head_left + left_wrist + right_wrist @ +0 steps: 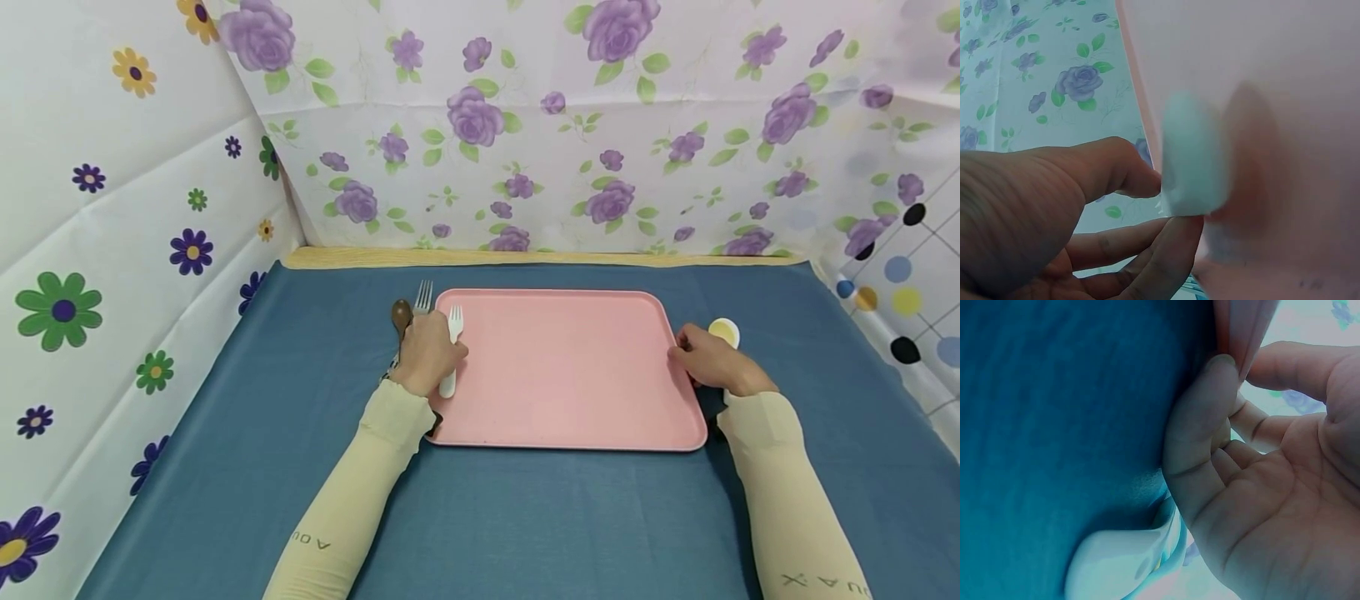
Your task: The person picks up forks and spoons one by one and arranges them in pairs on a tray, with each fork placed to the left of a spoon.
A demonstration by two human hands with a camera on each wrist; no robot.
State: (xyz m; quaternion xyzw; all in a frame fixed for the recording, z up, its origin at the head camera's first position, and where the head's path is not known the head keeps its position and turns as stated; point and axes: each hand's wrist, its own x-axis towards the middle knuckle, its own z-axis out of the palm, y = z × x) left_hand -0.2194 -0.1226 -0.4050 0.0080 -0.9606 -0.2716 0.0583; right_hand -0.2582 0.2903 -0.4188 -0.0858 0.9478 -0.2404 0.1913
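A pink tray (562,367) lies on the blue cloth. My left hand (429,354), at its left edge, pinches a white fork (456,321) between thumb and fingers; the tines point away from me. The fork's rounded handle end (1191,156) shows over the tray in the left wrist view. Just left of that hand are a metal fork (423,296) and a brown spoon (401,315), their lower parts hidden by it. My right hand (716,362) pinches the tray's right rim (1244,337), thumb above and fingers beneath.
To the right of the tray, partly behind my right hand, lies a white spoon-like piece with a yellow inside (724,332). The blue cloth (570,525) covers the table. A flowered sheet (540,167) hangs behind a yellow strip (540,258) at the back edge.
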